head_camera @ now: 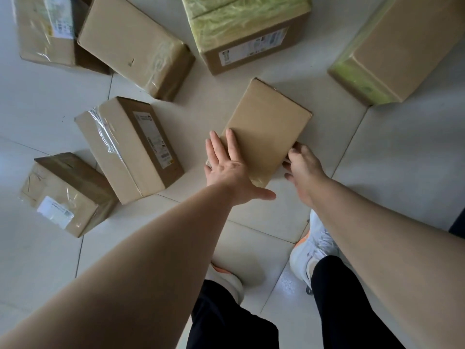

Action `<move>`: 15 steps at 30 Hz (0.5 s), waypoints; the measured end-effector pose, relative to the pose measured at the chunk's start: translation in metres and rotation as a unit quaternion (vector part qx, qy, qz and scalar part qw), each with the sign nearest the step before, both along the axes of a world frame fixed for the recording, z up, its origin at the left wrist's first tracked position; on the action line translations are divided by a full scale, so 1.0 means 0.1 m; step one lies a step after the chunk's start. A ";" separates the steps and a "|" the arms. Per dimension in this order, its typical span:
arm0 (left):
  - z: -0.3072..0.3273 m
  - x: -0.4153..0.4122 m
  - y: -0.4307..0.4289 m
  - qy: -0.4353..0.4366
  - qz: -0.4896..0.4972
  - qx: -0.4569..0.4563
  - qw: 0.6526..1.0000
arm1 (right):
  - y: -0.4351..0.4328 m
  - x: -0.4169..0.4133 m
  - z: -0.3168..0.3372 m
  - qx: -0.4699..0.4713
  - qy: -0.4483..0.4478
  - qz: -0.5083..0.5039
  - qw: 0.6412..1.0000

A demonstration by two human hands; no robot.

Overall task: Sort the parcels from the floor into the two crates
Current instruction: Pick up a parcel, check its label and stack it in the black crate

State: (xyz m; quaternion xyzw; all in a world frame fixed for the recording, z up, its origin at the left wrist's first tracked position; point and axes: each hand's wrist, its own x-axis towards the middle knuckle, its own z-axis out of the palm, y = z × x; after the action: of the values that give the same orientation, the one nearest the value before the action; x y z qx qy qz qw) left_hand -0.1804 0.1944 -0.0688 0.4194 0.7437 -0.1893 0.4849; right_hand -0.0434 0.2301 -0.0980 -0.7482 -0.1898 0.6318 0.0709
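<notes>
A plain flat cardboard parcel [266,127] lies on the pale tiled floor [402,152] in the middle of the view. My left hand [230,170] rests flat on its near left corner, fingers spread. My right hand [302,170] curls around the parcel's near right edge, its fingertips hidden under or against that side. The parcel still looks to be lying on the floor. No crate is in view.
Other parcels ring the spot: two taped boxes at left [130,147] [68,192], a large one behind [136,44], one at far left [47,28], two with green wrap [246,28] [397,49]. My white shoes [312,250] stand just below.
</notes>
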 end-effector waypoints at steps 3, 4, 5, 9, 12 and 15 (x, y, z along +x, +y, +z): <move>-0.04 -0.07 0.07 0.012 0.035 0.008 0.999 | -0.03 -0.04 -0.04 -0.009 0.014 -0.049 0.999; -0.05 -0.11 0.09 0.014 0.054 0.013 0.998 | -0.03 -0.08 -0.04 -0.011 0.021 -0.043 0.999; -0.07 -0.15 0.11 0.012 0.069 0.020 0.997 | -0.02 -0.13 -0.02 -0.013 0.029 -0.033 0.999; -0.07 -0.39 0.14 -0.040 0.126 0.051 0.990 | 0.03 -0.26 0.01 -0.044 0.049 -0.027 0.997; 0.00 -0.61 0.17 -0.134 0.285 0.076 0.946 | 0.09 -0.27 0.07 -0.040 0.073 -0.001 0.997; 0.06 -0.69 0.13 -0.200 0.412 0.041 0.888 | 0.11 -0.25 0.18 0.032 0.028 -0.070 0.997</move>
State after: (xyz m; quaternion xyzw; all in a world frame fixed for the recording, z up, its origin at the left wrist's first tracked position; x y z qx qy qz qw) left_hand -0.2493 0.2079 -0.0626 0.1241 0.7439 0.1464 0.6402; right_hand -0.0689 0.2408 -0.0799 -0.7390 -0.1554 0.6394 0.1442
